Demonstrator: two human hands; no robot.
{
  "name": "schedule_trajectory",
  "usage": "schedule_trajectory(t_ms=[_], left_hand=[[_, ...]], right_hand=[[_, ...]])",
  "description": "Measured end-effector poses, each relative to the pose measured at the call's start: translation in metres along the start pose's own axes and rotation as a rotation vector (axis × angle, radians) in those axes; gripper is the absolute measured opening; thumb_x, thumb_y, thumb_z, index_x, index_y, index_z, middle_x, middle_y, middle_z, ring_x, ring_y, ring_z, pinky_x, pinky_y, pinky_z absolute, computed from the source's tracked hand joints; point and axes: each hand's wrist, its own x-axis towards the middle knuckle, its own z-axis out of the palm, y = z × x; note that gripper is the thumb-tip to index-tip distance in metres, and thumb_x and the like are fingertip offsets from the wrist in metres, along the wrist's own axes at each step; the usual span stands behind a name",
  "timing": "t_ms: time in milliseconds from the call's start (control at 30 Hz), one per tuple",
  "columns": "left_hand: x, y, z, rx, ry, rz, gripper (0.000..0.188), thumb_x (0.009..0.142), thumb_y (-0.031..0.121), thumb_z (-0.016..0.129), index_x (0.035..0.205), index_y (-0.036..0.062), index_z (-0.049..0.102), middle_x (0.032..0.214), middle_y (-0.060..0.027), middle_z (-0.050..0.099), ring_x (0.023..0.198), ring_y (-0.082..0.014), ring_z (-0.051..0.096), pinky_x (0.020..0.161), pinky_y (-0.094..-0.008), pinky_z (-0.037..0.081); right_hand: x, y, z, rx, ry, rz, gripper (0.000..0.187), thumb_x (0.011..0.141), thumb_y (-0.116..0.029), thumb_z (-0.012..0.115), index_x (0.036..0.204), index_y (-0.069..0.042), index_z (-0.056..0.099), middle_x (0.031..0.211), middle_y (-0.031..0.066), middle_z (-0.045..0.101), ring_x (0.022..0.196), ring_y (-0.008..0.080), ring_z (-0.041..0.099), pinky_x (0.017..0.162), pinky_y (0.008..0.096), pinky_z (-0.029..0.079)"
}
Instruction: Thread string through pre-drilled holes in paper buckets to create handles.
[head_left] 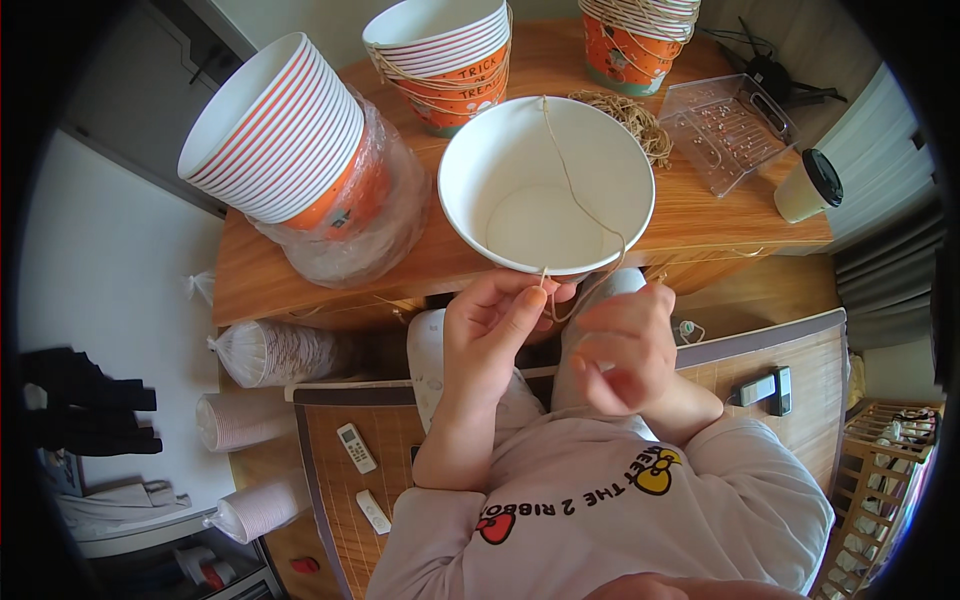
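A white-lined paper bucket (545,190) stands tilted at the table's front edge, its mouth facing me. One strand of tan cord (572,190) runs from its far rim, across the inside and over the right side of the rim. From there the cord loops down in front of the bucket to my left hand (492,335). Thumb and fingers of that hand pinch the cord at the near rim. My right hand (632,345) is just right of it, apart from the bucket, with fingers curled and smeared by motion; whether it holds anything cannot be made out.
Stacked orange buckets (275,140) in plastic wrap lean at the left. Two corded stacks (440,65) (640,40) stand behind. A cord bundle (625,122), a clear tray (728,130) of small pieces and a lidded cup (808,187) are at the right. Wrapped stacks (275,352) lie lower left.
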Motion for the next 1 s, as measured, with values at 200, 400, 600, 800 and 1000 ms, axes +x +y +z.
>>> schedule_trajectory(t_ms=[200,400,600,800,1000], left_hand=[[-0.003,-0.001,0.004,0.058,-0.041,0.121,0.013,0.095,0.002,0.06,0.107,-0.0032,0.062,0.107,-0.0127,0.069,0.101,-0.0174,0.066,0.085,-0.0271,0.054],[-0.001,-0.005,0.003,0.148,-0.034,0.182,0.012,0.093,0.0,0.063,0.104,-0.0038,0.063,0.11,-0.0133,0.068,0.099,-0.0165,0.066,0.086,-0.0277,0.054],[0.0,-0.007,-0.005,0.128,-0.052,0.176,0.012,0.091,-0.001,0.065,0.102,-0.0037,0.066,0.106,-0.0131,0.068,0.096,-0.0168,0.066,0.083,-0.0278,0.055],[-0.001,-0.004,-0.005,-0.04,-0.057,0.039,0.014,0.09,-0.002,0.066,0.104,-0.0028,0.067,0.104,-0.0113,0.069,0.094,-0.0174,0.067,0.082,-0.0294,0.056],[0.0,-0.007,-0.008,-0.073,-0.04,0.083,0.016,0.089,-0.003,0.065,0.106,-0.0028,0.066,0.106,-0.0117,0.069,0.095,-0.017,0.067,0.086,-0.03,0.054]], right_hand=[[0.006,0.0,0.007,-0.145,-0.052,0.157,0.044,0.062,-0.001,0.079,0.1,-0.011,0.058,0.089,0.0016,0.066,0.081,0.021,0.057,0.075,0.0347,0.034],[0.002,-0.002,0.002,-0.035,0.001,0.153,0.041,0.062,-0.002,0.081,0.096,-0.012,0.06,0.083,-0.0028,0.065,0.078,0.0183,0.057,0.073,0.0332,0.033],[0.005,-0.005,0.005,-0.045,0.01,0.106,0.039,0.062,-0.002,0.083,0.093,-0.013,0.063,0.085,-0.0046,0.067,0.078,0.016,0.057,0.073,0.0316,0.032],[0.002,0.001,0.006,-0.104,-0.027,0.068,0.037,0.062,-0.004,0.083,0.093,-0.014,0.065,0.087,-0.0064,0.068,0.079,0.0149,0.057,0.073,0.0314,0.033],[0.004,0.002,0.0,-0.073,0.007,0.162,0.035,0.061,-0.001,0.079,0.091,-0.011,0.063,0.09,-0.0038,0.07,0.074,0.0168,0.052,0.072,0.0317,0.033]])
